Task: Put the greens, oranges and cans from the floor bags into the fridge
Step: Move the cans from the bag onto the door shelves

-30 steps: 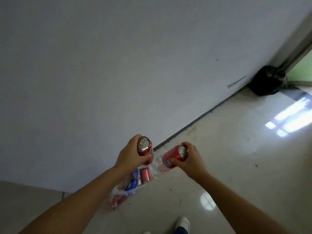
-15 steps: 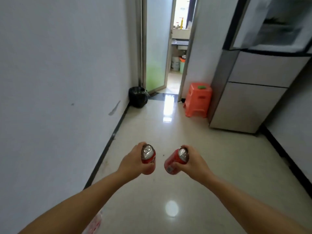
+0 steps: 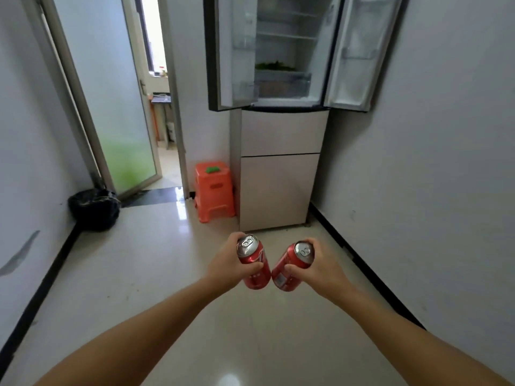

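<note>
My left hand (image 3: 227, 264) grips one red can (image 3: 252, 260) and my right hand (image 3: 323, 267) grips a second red can (image 3: 291, 264). Both cans are held out in front of me, tilted towards each other with their bottoms nearly touching. Straight ahead stands the fridge (image 3: 281, 168) with both upper doors swung open. Greens (image 3: 274, 66) lie on a lower shelf inside it, above a clear drawer. The floor bags are out of view.
An orange plastic stool (image 3: 213, 192) stands left of the fridge. A black bag (image 3: 94, 208) sits on the floor by the left wall. A glass door (image 3: 111, 107) opens into another room. White walls close both sides of the narrow tiled floor (image 3: 156, 260).
My view has swung from the floor bag by the wall round to the fridge, which now stands straight ahead and closer. Both hands still hold their cans.
</note>
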